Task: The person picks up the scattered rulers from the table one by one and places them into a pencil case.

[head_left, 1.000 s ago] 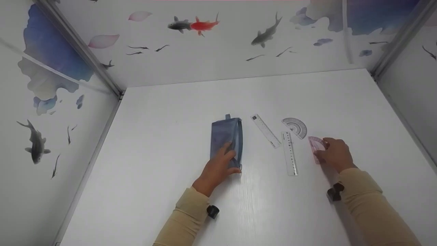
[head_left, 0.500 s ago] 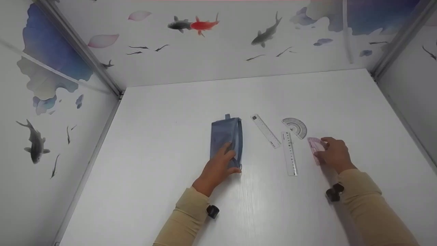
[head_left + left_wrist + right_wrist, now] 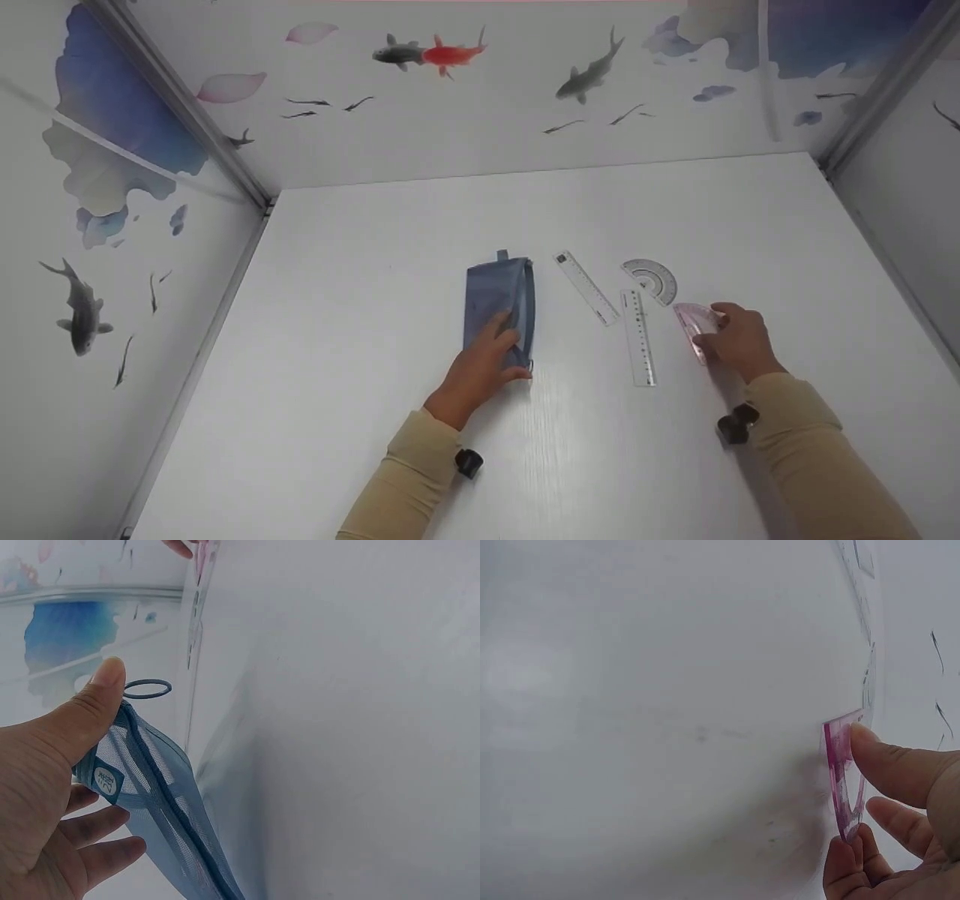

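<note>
Pinching a pink set square point(image 3: 696, 324) at the right side of the white tabletop point(image 3: 375, 262): right hand point(image 3: 739, 341) has thumb and fingers on its edges. Right wrist view shows the pink set square point(image 3: 843, 784) tipped up on edge off the surface, thumb point(image 3: 900, 765) on its upper end and a finger under its lower end.

Left hand point(image 3: 480, 367) rests on the near end of a blue mesh pencil pouch point(image 3: 499, 307) lying lengthwise mid-tabletop. Left wrist view: thumb point(image 3: 86, 716) sits on the pouch's top edge by its label, the other fingers point(image 3: 105, 840) lie under the pouch point(image 3: 161, 802), so that grip closes on the fabric. A small ring pull point(image 3: 147, 689) sticks out at the pouch end.

Between pouch and set square: a clear ruler point(image 3: 586, 288) lying diagonally, a second clear ruler point(image 3: 638, 337) just right of it, nearly straight up the view, and a clear half-round protractor point(image 3: 651, 280) beyond that one, near the set square's far corner. None of these touch either hand.

Walls around the tabletop carry fish prints point(image 3: 431, 54).
</note>
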Demonstrator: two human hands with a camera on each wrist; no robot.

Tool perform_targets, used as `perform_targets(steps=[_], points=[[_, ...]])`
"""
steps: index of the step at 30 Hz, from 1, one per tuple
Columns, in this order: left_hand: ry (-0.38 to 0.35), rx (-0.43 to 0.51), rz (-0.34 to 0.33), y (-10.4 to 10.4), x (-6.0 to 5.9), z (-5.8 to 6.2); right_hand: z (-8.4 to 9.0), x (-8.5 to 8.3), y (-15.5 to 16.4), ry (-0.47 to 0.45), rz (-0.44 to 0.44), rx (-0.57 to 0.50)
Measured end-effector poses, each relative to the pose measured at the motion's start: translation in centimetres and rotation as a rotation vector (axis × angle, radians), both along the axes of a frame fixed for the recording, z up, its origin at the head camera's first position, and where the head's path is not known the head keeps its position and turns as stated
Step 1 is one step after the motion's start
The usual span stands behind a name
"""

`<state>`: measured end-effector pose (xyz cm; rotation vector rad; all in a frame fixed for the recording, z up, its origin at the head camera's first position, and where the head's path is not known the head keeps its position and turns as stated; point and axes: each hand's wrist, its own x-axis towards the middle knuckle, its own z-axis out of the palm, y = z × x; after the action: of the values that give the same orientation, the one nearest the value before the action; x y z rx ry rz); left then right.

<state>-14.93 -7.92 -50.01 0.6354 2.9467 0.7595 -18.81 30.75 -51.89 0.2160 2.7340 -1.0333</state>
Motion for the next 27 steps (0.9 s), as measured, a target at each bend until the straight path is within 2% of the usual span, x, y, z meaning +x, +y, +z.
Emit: perform_targets(steps=[6, 13, 18, 27], points=[[-0.006, 0.001, 0.001, 0.07, 0.04, 0.16, 0.03, -0.07, 0.09, -0.023, -0.030, 0.011], [0.031, -0.017, -0.008, 0.03, 0.00, 0.16, 0.34, 0.22, 0.04, -0.043, -0.061, -0.005], [0.012, -0.010, -0.003, 0.05, 0.02, 0.22, 0.37, 0.36, -0.05, -0.039, -0.073, 0.005], [-0.002, 0.001, -0.002, 0.10, 0.05, 0.31, 0.06, 0.52, 0.02, -0.035, -0.089, -0.041]])
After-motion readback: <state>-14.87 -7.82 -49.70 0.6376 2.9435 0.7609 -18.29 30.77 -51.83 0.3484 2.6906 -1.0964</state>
